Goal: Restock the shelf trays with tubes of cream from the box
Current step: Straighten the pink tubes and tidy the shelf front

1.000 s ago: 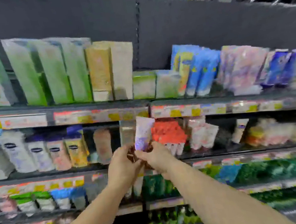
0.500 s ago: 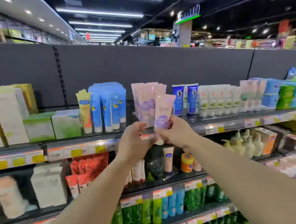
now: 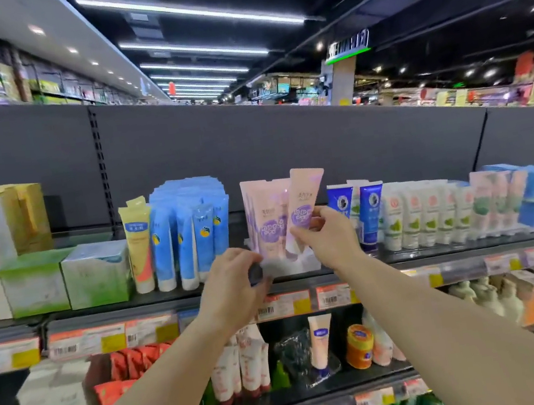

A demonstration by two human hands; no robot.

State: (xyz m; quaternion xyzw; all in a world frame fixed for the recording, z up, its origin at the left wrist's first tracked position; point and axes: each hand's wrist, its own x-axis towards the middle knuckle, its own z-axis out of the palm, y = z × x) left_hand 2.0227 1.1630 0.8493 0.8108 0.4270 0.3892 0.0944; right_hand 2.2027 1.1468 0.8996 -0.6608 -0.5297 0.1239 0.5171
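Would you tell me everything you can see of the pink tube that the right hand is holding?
The pink tube is a flat, soft-looking plastic tube, pale pink with a round purple label at its middle. It stands nearly upright, crimped end up, tilted slightly right; its cap end is hidden. The right hand pinches its lower part. It sits at the top shelf, just in front of and right of the matching pink tubes standing in a clear tray. The left hand does not touch it.

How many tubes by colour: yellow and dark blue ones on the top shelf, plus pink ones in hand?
Yellow tube: 1
Dark blue tubes: 2 in view
Pink tube, held by the right hand: 1
Total: 4
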